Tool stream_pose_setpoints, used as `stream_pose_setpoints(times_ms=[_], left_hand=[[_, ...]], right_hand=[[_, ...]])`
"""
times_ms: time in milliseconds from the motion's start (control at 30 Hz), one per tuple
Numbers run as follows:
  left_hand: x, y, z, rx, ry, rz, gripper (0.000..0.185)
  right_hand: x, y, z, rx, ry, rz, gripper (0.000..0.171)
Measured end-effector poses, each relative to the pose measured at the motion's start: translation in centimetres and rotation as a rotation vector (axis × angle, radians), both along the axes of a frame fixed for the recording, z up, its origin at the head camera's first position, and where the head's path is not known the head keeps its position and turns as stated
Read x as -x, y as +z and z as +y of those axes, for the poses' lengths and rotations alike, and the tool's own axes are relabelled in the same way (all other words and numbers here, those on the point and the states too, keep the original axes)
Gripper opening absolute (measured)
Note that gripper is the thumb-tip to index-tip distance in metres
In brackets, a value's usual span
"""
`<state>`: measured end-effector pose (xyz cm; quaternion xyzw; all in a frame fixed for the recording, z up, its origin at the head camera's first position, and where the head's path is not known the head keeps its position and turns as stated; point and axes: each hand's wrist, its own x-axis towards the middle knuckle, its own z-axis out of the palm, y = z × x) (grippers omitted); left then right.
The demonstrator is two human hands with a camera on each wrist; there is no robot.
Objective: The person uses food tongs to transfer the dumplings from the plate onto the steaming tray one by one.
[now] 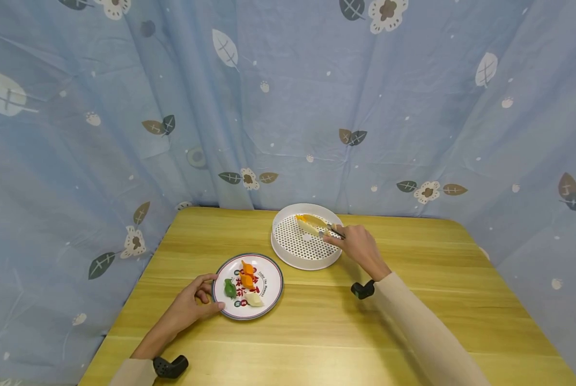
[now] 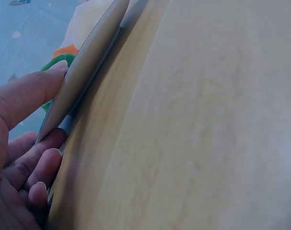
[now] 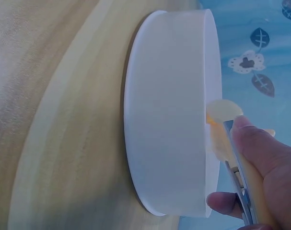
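My left hand (image 1: pixel 193 303) holds the left rim of a printed round plate (image 1: pixel 268 297), thumb on top and fingers curled beneath, as the left wrist view shows at the plate (image 2: pixel 83 67). On the plate lie orange dumplings (image 1: pixel 246 273), a green one (image 1: pixel 229 288) and a pale one (image 1: pixel 253 299). My right hand (image 1: pixel 357 244) grips tongs (image 1: pixel 333 231) over a white perforated steamer tray (image 1: pixel 288 257). The tongs pinch a yellow dumpling (image 1: pixel 311 222) inside the tray. In the right wrist view the tray wall (image 3: pixel 169 115) hides most of the dumpling (image 3: pixel 221 115).
Both dishes sit on a wooden table (image 1: pixel 413 332), the tray near its far edge. A blue leaf-print curtain (image 1: pixel 288 107) hangs close behind and on both sides. Bare wood lies at the front and right.
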<state>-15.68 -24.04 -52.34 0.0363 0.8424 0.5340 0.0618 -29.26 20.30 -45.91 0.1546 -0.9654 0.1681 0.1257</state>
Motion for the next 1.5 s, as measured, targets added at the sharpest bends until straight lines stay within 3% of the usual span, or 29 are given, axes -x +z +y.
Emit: stream_pose_setpoints(times_ms=[533, 900, 1500], left_hand=[[0.0, 0.0, 0.0, -0.009, 0.003, -0.003, 0.075], [-0.1, 0.0, 0.0, -0.007, 0.003, 0.001, 0.077], [0.0, -0.2, -0.1, -0.018, -0.004, 0.009, 0.077]], right_hand=[[1.1, -0.3, -1.2, -0.103, -0.014, -0.055, 0.043], [1.0, -0.9, -1.3, -0.044, -0.077, -0.104, 0.069], [-2.0, 0.3, -0.4, 0.045, 0.001, -0.028, 0.068]])
